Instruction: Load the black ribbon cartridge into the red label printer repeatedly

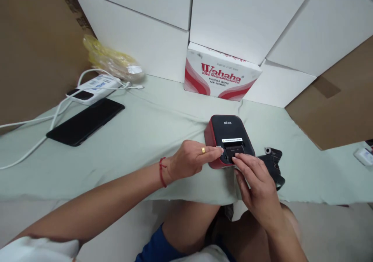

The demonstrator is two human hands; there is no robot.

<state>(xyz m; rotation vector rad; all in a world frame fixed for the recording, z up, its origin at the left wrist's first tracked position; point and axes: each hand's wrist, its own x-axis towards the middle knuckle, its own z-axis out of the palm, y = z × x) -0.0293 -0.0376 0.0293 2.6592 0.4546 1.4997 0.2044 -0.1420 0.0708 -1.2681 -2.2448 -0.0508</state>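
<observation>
Thighs point(186, 227) and blue shorts point(157, 246) lie nearest, just below the front edge of a pale green cloth point(116, 169) spread over a low surface. Centre: a black-and-red printer point(230, 128) sits on the cloth close to that edge, in front of a Wahaha carton point(223, 73). My left hand point(189, 160), with a ring and a red cord at the wrist, reaches in from the left; its fingertips point(214, 152) meet the printer's front beside a small pale tab point(219, 150). My right hand point(255, 180) comes up from below, its fingers point(243, 165) lying on a dark flap point(234, 151) set in the printer's front. Neither hand is clearly clenched, and I cannot tell whether either is truly grasping. Just beside the right hand lies a black plastic part point(272, 165). Farther left are a phone point(84, 121), a power bank point(93, 89), a white cable point(58, 114) and a yellow plastic bag point(112, 60). Risks, as judged: uneven force on the flap could strain its hinge; a forward tug could slide the printer on the creased cloth toward the edge; a swing of the right wrist could knock the black plastic part.
</observation>
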